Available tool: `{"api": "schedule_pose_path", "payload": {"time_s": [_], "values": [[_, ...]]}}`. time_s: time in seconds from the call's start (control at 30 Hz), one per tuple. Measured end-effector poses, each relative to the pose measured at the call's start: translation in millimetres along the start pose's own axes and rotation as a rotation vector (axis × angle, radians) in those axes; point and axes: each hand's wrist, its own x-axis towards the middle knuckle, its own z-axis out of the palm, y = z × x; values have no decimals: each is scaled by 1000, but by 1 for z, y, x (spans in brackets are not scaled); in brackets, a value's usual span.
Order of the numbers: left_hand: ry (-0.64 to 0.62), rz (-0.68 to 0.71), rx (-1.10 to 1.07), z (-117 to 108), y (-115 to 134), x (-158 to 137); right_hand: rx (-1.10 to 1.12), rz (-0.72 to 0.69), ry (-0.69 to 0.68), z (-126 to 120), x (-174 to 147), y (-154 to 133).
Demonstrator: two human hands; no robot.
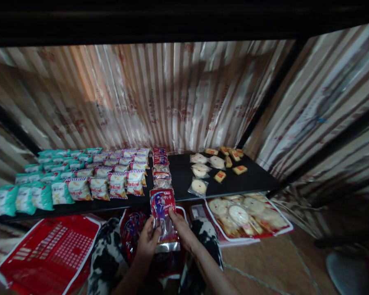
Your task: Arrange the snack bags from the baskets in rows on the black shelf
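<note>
A red snack packet (164, 217) with a purple figure and a silvery lower edge is held upright at the front of the black shelf (181, 182). My left hand (149, 237) grips its left side, thumb on the front. On its right side is my right hand (180, 225), with the fingers partly hidden behind it. Behind the packet, a column of similar red packets (160, 159) runs back along the shelf. Below my hands, a red basket (184, 213) between my knees holds more red and purple packets (133, 231).
On the shelf's left stand rows of white snack bags (117, 184) and teal bags (41, 196). Round wrapped biscuits (199, 186) and small yellow packs (240, 169) lie at right. Below are a red basket (55, 246) and a filled basket (292, 227). Black posts (273, 94) frame the shelf.
</note>
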Motion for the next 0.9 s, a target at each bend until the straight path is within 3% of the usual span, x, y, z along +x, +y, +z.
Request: {"api": "schedule_pose_path", "payload": {"time_s": [0.1,0.23,0.37,0.43,0.53,0.67,0.9], "values": [[-75,1,-40,7,12,5,-156,-152,72,-4,10,-9],[-73,85,-44,16,28,11,-402,-310,221,-7,24,-17],[-91,163,82,24,41,17,-635,-533,425,-4,31,-27],[-39,225,183,27,48,21,-695,-603,437,0,29,-35],[56,400,376,34,58,27,-632,-549,281,7,22,-47],[64,630,599,47,67,34,-431,-406,115,16,19,-57],[-49,671,801,60,61,51,-214,-236,287,2,56,-50]]}}
